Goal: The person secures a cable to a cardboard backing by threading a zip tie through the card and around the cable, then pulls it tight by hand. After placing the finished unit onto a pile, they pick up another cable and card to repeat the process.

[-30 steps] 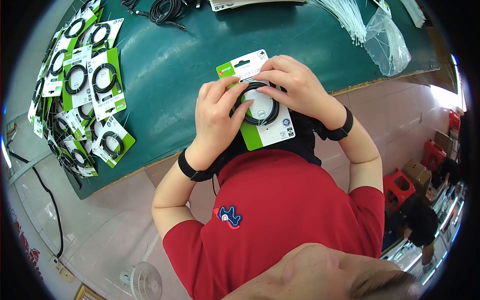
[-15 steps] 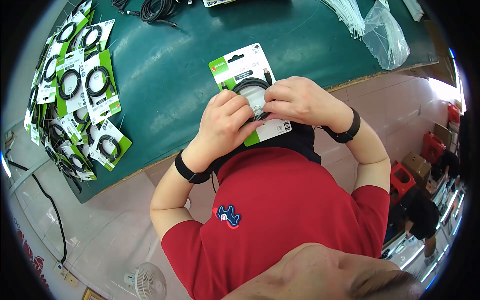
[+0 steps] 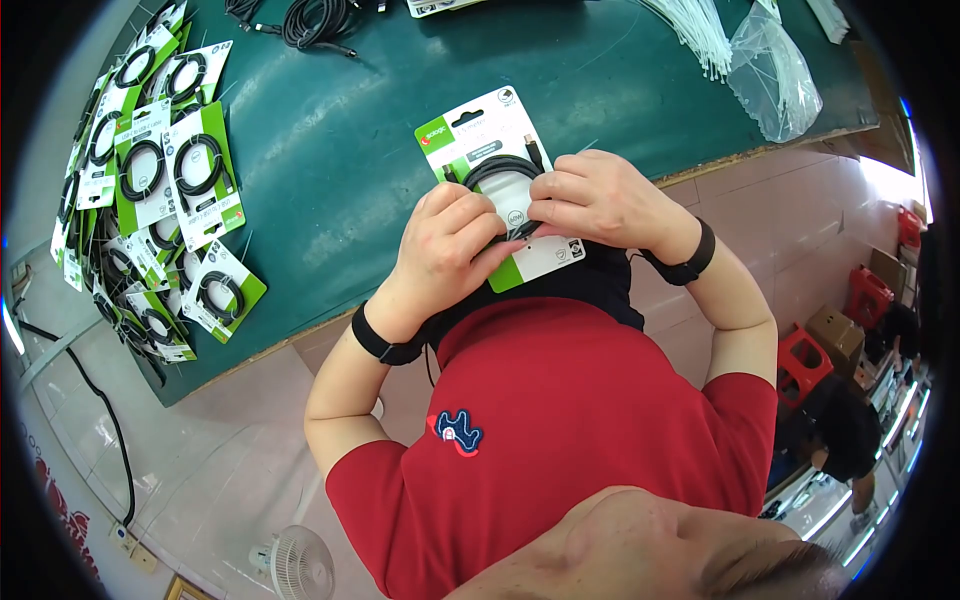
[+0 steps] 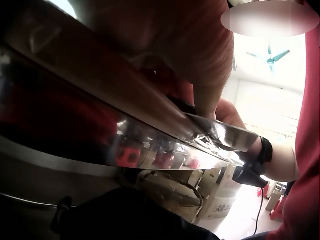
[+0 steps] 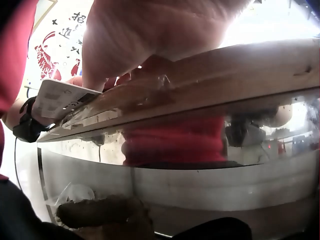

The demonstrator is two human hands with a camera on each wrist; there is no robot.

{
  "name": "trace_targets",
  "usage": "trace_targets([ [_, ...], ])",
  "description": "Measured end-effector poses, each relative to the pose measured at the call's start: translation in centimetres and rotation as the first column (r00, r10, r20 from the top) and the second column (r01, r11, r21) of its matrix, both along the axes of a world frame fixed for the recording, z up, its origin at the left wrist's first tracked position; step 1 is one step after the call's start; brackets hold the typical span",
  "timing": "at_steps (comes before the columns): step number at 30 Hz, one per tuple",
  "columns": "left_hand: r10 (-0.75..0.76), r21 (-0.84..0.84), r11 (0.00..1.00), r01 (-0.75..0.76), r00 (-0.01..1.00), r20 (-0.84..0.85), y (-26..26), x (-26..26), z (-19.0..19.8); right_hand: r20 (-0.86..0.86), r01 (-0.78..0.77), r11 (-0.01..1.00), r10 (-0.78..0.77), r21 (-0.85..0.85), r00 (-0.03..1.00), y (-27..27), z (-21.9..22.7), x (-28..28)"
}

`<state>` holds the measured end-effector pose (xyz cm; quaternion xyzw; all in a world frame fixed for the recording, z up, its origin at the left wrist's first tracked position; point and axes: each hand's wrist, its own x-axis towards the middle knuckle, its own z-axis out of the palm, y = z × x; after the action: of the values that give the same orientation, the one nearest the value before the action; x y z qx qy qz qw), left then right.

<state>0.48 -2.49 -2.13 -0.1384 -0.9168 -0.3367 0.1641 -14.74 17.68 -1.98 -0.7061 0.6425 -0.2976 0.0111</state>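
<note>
A white and green backing card (image 3: pixel 508 128) lies at the table's front edge, its lower end jutting past the edge toward the red shirt. On it sits a coiled black USB-C cable (image 3: pixel 492 166), with one plug (image 3: pixel 534 150) at the coil's upper right. My left hand (image 3: pixel 448 235) grips the lower left of the coil with curled fingers. From the other side my right hand (image 3: pixel 600 205) pinches the coil's bottom, its fingertips meeting the left ones. Both hands hide that lower part. The right wrist view shows the card (image 5: pixel 60 97) edge-on above the table edge.
Carded cables (image 3: pixel 145 165) are heaped at the table's left. Loose black cables (image 3: pixel 318 22) lie at the back, and white cable ties (image 3: pixel 690 38) beside a clear plastic bag (image 3: pixel 772 85) at the back right. Red stools (image 3: pixel 802 362) stand on the floor at right.
Both hands have moved from the upper part of the coil to its bottom, where fingers now curl together. The card's top and the plug are uncovered. In the last half second hardly anything has moved.
</note>
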Motion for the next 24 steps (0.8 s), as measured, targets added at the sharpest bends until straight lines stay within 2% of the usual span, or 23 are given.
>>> trace_targets([
  [5,-0.002,0.021,1.000,0.002,1.000,-0.006,-0.1,0.0,0.0,0.088,-0.007,0.999,0.003,0.040,0.996,-0.3,0.6,-0.4],
  [8,-0.019,0.028,0.999,0.019,1.000,-0.012,-0.1,0.0,0.0,0.211,0.036,0.999,-0.030,-0.024,0.977,-1.0,1.2,-0.9],
  [9,-0.020,0.027,0.999,0.020,1.000,-0.011,-0.1,0.1,0.0,0.211,0.037,0.999,-0.031,-0.025,0.977,-1.4,1.3,-0.8],
  [12,-0.013,0.027,1.000,0.013,1.000,-0.004,0.0,0.1,-0.2,0.087,0.264,0.963,-0.259,-0.049,0.962,-3.7,1.5,-0.2],
  [16,-0.030,0.028,0.999,0.030,1.000,-0.002,-0.1,0.1,-0.2,0.014,0.208,0.976,-0.209,0.064,0.978,-5.0,0.7,-0.1],
  [20,-0.028,0.036,0.999,0.028,1.000,-0.003,-0.1,0.2,-0.2,-0.015,0.168,0.984,-0.167,0.068,0.986,-5.3,0.1,-0.5],
  [24,-0.019,0.039,0.999,0.019,1.000,-0.010,-0.1,0.3,-0.1,0.049,0.183,0.981,-0.186,0.062,0.981,-5.1,-0.4,-0.5],
])
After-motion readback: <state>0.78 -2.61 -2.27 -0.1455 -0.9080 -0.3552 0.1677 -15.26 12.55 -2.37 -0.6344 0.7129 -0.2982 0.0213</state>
